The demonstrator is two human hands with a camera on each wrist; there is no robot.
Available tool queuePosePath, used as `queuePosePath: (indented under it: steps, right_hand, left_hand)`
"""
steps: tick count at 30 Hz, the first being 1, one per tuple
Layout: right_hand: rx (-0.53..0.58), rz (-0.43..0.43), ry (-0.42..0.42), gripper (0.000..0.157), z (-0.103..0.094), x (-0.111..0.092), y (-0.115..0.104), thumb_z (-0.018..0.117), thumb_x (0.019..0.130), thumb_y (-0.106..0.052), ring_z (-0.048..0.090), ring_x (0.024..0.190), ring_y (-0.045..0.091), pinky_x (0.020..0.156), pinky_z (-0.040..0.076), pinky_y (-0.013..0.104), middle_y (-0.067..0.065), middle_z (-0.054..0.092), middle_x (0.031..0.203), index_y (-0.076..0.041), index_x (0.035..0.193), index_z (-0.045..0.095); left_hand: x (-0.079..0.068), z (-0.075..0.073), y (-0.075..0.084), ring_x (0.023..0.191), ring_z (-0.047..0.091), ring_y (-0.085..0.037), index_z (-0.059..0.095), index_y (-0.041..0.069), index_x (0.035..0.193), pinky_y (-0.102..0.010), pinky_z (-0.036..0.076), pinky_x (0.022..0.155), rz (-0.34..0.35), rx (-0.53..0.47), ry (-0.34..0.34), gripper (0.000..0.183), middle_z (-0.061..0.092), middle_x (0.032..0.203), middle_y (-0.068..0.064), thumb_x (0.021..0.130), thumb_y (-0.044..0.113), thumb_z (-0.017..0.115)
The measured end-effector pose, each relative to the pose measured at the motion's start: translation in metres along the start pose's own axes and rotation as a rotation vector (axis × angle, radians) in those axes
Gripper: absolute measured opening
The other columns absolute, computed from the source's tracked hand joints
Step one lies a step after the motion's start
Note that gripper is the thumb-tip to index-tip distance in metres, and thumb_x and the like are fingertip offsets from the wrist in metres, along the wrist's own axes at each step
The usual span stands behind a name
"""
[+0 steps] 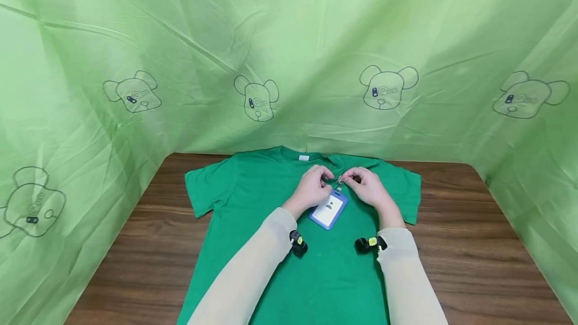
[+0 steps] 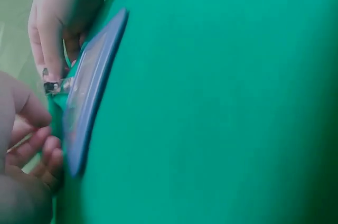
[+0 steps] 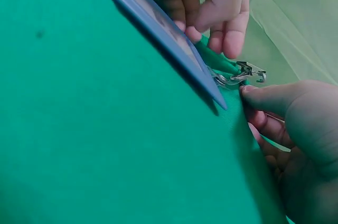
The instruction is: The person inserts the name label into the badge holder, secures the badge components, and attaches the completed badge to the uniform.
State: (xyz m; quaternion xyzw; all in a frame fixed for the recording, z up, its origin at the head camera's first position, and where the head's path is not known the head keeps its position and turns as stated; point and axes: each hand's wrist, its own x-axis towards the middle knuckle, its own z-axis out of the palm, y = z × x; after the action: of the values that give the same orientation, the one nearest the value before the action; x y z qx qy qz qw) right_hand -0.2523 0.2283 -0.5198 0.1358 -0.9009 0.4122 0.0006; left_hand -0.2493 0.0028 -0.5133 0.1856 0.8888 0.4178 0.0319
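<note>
A green T-shirt (image 1: 289, 265) lies spread out, its collar at the far side. On its chest sits a blue-framed ID badge (image 1: 328, 210) with a clear strap and a metal clip (image 3: 250, 71). My left hand (image 1: 314, 184) is at the clip's left and pinches a fold of the shirt near the neckline; its fingertips partly hide the fold. From the right, my right hand (image 1: 367, 187) pinches the clip at its base, thumb against it. In the left wrist view the badge (image 2: 95, 92) stands edge-on beside both hands.
The shirt lies on a dark wood-grain table (image 1: 465, 234). Green fabric walls (image 1: 307, 24) with printed bear heads rise behind and at both sides. Both forearms, in pale sleeves with black wrist cameras (image 1: 298, 244), reach over the shirt's lower part.
</note>
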Motion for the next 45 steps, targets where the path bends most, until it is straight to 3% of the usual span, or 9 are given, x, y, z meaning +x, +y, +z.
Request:
queuePosePath:
  steps: [7,12,16,22,24,29,33,38,45]
  right_hand:
    - [-0.012,0.021,-0.01,0.016,-0.003,-0.001,-0.001,0.066,0.111,-0.017,0.065,0.093,0.026,0.084,0.052,0.043,0.014,0.074,0.113,-0.006,0.115,0.078]
    - [-0.001,0.047,-0.027,0.018,-0.002,0.0,0.001,0.065,0.112,-0.019,0.065,0.094,0.025,0.084,0.052,0.041,0.014,0.075,0.114,-0.006,0.116,0.077]
    - [0.008,0.046,-0.026,0.017,-0.002,0.0,0.001,0.066,0.112,-0.018,0.064,0.094,0.025,0.083,0.051,0.041,0.014,0.075,0.114,-0.006,0.115,0.078]
    - [0.013,0.052,-0.026,0.016,-0.004,0.0,-0.001,0.066,0.111,-0.017,0.065,0.096,0.027,0.083,0.051,0.041,0.015,0.075,0.116,-0.006,0.114,0.078]
    - [0.017,0.058,-0.03,0.017,-0.005,0.0,0.0,0.066,0.111,-0.017,0.065,0.099,0.027,0.085,0.051,0.042,0.015,0.075,0.117,-0.006,0.115,0.078]
    - [0.043,0.072,-0.048,0.019,-0.006,-0.001,0.0,0.065,0.112,-0.018,0.066,0.099,0.028,0.088,0.052,0.044,0.014,0.075,0.116,-0.005,0.118,0.077]
    - [0.045,0.063,-0.048,0.019,-0.004,0.001,-0.001,0.065,0.112,-0.017,0.066,0.1,0.028,0.088,0.052,0.044,0.015,0.075,0.116,-0.005,0.118,0.077]
    - [0.05,0.062,-0.044,0.018,-0.003,0.002,-0.002,0.065,0.112,-0.016,0.066,0.104,0.03,0.09,0.052,0.044,0.016,0.076,0.117,-0.004,0.116,0.078]
    - [0.093,0.106,-0.05,0.026,-0.006,-0.001,0.0,0.064,0.113,-0.024,0.066,0.099,0.025,0.085,0.051,0.038,0.014,0.077,0.116,-0.004,0.12,0.079]
  left_hand:
    - [-0.005,-0.015,0.007,0.102,0.056,-0.019,0.079,0.014,0.123,-0.034,0.048,0.094,0.124,0.241,-0.141,0.024,0.065,0.109,-0.001,0.1,0.012,0.07]
    - [-0.011,-0.021,0.016,0.106,0.058,-0.021,0.079,0.011,0.128,-0.035,0.05,0.099,0.13,0.343,-0.195,0.027,0.069,0.119,-0.002,0.103,0.016,0.07]
    - [-0.013,-0.022,0.021,0.101,0.06,-0.02,0.08,0.012,0.115,-0.034,0.052,0.095,0.128,0.361,-0.189,0.018,0.071,0.111,-0.001,0.102,0.017,0.07]
    - [-0.009,-0.016,0.019,0.094,0.059,-0.014,0.081,0.014,0.106,-0.032,0.051,0.091,0.158,0.297,-0.185,0.013,0.069,0.097,0.004,0.101,0.017,0.069]
    - [-0.007,-0.012,0.018,0.092,0.06,-0.013,0.081,0.014,0.106,-0.031,0.051,0.09,0.134,0.243,-0.166,0.013,0.069,0.097,0.004,0.101,0.016,0.069]
    - [0.001,0.002,0.013,0.088,0.062,-0.01,0.076,0.012,0.113,-0.026,0.054,0.083,0.029,0.07,-0.005,0.013,0.069,0.104,0.001,0.103,0.02,0.073]
    - [0.007,0.011,0.012,0.085,0.062,-0.009,0.074,0.01,0.124,-0.023,0.055,0.08,0.021,-0.008,0.083,0.025,0.068,0.116,-0.003,0.103,0.024,0.078]
    - [0.012,0.015,0.012,0.081,0.058,-0.007,0.075,0.013,0.131,-0.022,0.052,0.076,0.028,-0.028,0.031,0.028,0.066,0.124,-0.001,0.105,0.025,0.077]
    - [0.016,0.02,0.006,0.083,0.059,-0.009,0.076,0.016,0.126,-0.024,0.051,0.075,-0.027,-0.061,-0.025,0.025,0.068,0.114,0.0,0.105,0.028,0.078]
